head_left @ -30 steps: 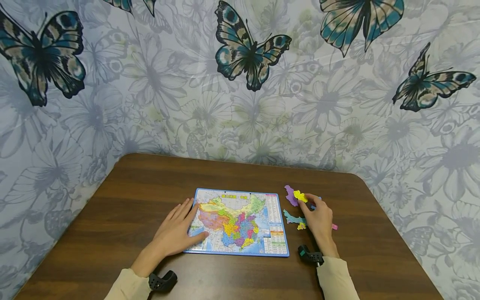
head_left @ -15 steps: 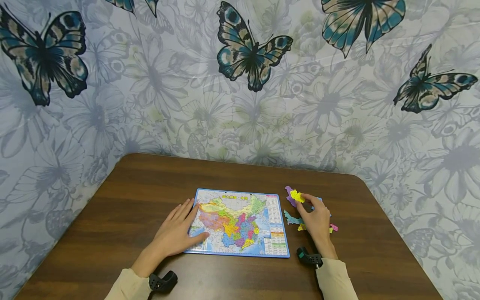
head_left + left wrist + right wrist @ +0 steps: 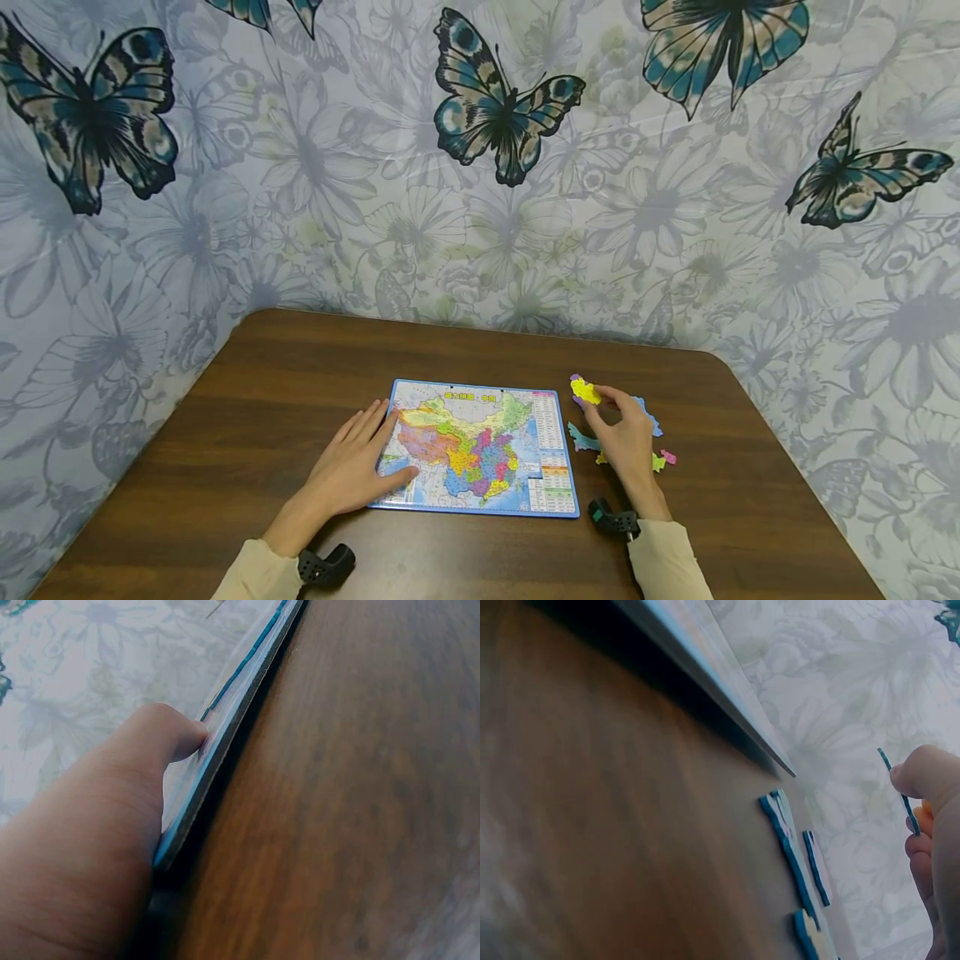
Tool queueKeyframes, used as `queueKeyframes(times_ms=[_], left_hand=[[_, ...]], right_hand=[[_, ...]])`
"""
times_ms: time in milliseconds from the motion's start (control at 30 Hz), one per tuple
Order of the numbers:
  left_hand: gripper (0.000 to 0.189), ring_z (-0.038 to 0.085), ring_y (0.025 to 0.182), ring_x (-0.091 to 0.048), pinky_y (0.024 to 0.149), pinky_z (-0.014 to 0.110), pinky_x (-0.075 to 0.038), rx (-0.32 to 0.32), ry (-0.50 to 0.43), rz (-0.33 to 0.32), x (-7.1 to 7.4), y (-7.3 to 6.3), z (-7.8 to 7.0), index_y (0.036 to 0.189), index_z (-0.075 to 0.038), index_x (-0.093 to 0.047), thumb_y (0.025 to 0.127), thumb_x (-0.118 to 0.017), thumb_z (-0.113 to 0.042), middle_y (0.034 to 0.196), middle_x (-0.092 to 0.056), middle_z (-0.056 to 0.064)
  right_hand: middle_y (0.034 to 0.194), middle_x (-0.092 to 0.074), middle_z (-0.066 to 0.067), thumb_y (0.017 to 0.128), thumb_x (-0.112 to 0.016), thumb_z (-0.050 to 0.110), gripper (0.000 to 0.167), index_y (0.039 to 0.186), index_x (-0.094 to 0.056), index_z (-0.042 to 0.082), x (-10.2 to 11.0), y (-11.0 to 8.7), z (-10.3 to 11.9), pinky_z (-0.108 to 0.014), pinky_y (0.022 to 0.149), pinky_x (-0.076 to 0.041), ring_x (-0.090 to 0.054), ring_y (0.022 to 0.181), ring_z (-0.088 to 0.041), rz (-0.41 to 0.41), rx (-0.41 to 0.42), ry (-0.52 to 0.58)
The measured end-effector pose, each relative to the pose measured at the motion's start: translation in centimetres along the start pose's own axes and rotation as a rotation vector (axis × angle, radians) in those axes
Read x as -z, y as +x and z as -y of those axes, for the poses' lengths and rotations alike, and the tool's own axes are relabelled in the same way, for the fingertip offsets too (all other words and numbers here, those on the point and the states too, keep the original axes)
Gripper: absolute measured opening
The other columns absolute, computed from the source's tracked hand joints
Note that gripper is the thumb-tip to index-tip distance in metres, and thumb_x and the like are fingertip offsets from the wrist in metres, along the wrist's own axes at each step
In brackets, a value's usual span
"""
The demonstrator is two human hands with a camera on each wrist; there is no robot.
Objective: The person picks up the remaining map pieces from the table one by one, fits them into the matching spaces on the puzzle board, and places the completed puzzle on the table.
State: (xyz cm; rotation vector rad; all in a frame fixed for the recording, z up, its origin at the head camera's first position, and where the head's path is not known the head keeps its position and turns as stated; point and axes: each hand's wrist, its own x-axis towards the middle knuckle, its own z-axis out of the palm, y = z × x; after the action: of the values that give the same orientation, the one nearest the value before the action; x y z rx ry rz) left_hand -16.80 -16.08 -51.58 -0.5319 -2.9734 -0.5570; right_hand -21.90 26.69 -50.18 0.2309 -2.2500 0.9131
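Note:
A map puzzle board point(image 3: 547, 429) with a blue rim lies on the table. Across its left edge my left hand point(image 3: 348, 471) rests with fingers stretched out; in the left wrist view the thumb point(image 3: 154, 735) touches the board near its front edge. My right hand point(image 3: 630, 433) is beyond the board's right side and pinches a yellow puzzle piece point(image 3: 585, 390) between thumb and fingers. The right wrist view shows this piece edge-on point(image 3: 907, 801), raised above the table. A purple puzzle piece point(image 3: 575, 377) is mostly hidden behind the yellow one.
Around the right hand lie more loose puzzle pieces: a light-blue one point(image 3: 582, 438), a blue one point(image 3: 651, 414), a green one point(image 3: 657, 462) and a pink one point(image 3: 669, 457). The wooden table point(image 3: 225, 433) ends at a butterfly-patterned wall covering point(image 3: 337, 208).
My right hand has moved left with the yellow piece, which now covers most of the purple one. The blue and green pieces have come into fuller view. My left hand stays in place.

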Motion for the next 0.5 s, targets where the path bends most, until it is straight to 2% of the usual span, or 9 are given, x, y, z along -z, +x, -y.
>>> queueKeyframes(times_ms=[67,233,300,500], left_hand=[[0.105,0.034,0.158,-0.022,0.126,0.056,-0.021,0.000,-0.001,-0.002,0.0,0.0,0.0,0.159,-0.004,-0.037,0.088,-0.053,-0.080,0.170,-0.024,0.016],[0.105,0.034,0.158,-0.022,0.126,0.055,-0.020,-0.002,0.001,-0.005,-0.1,0.0,0.0,0.159,-0.004,-0.037,0.088,-0.055,-0.079,0.170,-0.024,0.016],[0.105,0.034,0.158,-0.022,0.126,0.055,-0.020,-0.006,0.003,-0.007,-0.1,0.0,0.0,0.160,-0.004,-0.036,0.088,-0.055,-0.079,0.170,-0.024,0.017],[0.105,0.035,0.158,-0.022,0.126,0.056,-0.020,-0.004,0.002,-0.006,-0.1,0.0,0.0,0.160,-0.004,-0.036,0.088,-0.054,-0.079,0.170,-0.024,0.017]], right_hand=[[0.103,-0.076,-0.018,0.081,-0.086,0.004,0.034,0.113,-0.074,-0.001,-0.1,0.0,0.2,-0.049,0.080,-0.058,-0.072,0.090,-0.037,0.003,-0.001,0.015],[0.103,-0.076,-0.015,0.080,-0.087,0.005,0.034,0.112,-0.075,0.000,-0.4,0.2,0.9,-0.029,0.081,-0.057,-0.072,0.089,-0.035,0.005,-0.009,0.056],[0.103,-0.076,-0.015,0.080,-0.088,0.005,0.034,0.112,-0.075,0.000,-0.5,0.3,1.4,-0.025,0.080,-0.056,-0.071,0.088,-0.035,0.004,-0.018,0.082],[0.103,-0.076,-0.013,0.083,-0.086,0.008,0.033,0.114,-0.075,0.003,-0.4,0.6,3.2,-0.032,0.079,-0.058,-0.070,0.091,-0.036,0.024,-0.066,0.125]])
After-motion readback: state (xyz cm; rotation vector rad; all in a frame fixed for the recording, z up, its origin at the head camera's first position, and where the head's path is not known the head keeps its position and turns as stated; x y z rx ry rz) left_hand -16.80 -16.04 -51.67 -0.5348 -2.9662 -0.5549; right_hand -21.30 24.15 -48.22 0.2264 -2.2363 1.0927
